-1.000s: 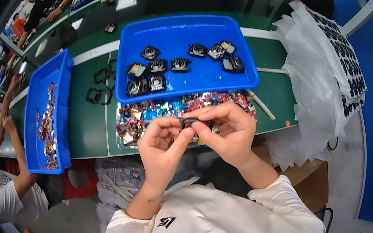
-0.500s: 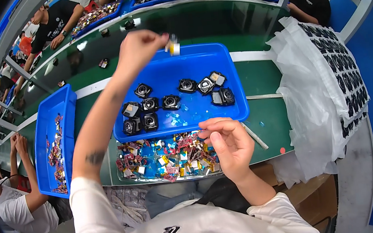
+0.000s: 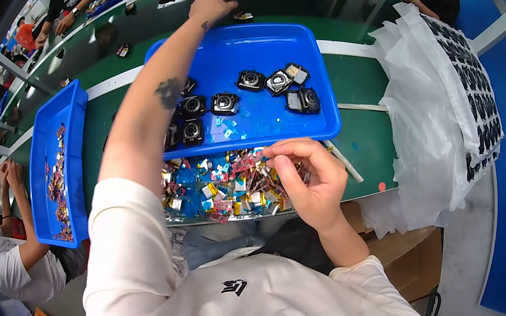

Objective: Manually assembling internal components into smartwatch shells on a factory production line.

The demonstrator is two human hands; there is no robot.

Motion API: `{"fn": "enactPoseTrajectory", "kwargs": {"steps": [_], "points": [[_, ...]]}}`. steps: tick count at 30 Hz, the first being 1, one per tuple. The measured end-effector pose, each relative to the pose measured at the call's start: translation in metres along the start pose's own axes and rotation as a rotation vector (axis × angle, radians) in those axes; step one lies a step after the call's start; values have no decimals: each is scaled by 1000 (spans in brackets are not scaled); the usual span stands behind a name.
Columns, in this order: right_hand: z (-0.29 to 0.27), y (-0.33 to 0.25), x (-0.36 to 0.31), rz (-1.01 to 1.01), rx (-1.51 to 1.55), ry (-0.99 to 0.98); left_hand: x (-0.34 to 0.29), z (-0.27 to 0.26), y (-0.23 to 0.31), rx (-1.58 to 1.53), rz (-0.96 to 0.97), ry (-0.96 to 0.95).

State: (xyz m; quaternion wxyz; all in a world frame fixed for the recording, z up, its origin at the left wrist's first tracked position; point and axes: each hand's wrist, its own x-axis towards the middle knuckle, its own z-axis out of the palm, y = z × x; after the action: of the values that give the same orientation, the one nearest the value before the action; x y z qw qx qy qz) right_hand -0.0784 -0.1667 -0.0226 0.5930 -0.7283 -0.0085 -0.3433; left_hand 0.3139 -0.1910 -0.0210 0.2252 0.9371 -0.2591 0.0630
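My left hand point(image 3: 212, 6) is stretched far out over the dark green conveyor belt, beyond the blue tray. Just past its fingertips a small electronic part with a pale block point(image 3: 242, 15) lies on the belt, apart from the fingers. My right hand point(image 3: 312, 172) hovers at the tray's near edge, fingers loosely curved and thumb apart; I see nothing clearly held. The blue tray point(image 3: 327, 84) contains several black smartwatch bodies point(image 3: 225, 104) and blue film scraps; my left forearm hides some. Below it, a clear tray holds a heap of small circuit pieces and silver-yellow parts point(image 3: 240, 185).
A second blue tray point(image 3: 79, 126) with small parts stands at the left. White sheeting point(image 3: 410, 112) and stacked sheets of black parts point(image 3: 481, 93) sit on the right. A pale strip point(image 3: 346, 161) lies beside my right hand. Other people work left and across the belt.
My left hand has moved farther out over the belt and let go of the small electronic part. The whole view has shifted a little; my right hand stays near the tray edge.
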Motion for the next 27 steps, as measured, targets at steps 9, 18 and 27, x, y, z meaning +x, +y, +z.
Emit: {"fn": "enactPoseTrajectory", "kwargs": {"steps": [9,18,27], "points": [[6,-1,-5,42,21,78,-250,-142,24,-288,430,-152],[23,-7,-6,-113,-175,6,-350,-102,-1,-103,455,-52],[33,-17,5,-295,-364,-90,-358,-114,-2,-991,-6,-130]]}}
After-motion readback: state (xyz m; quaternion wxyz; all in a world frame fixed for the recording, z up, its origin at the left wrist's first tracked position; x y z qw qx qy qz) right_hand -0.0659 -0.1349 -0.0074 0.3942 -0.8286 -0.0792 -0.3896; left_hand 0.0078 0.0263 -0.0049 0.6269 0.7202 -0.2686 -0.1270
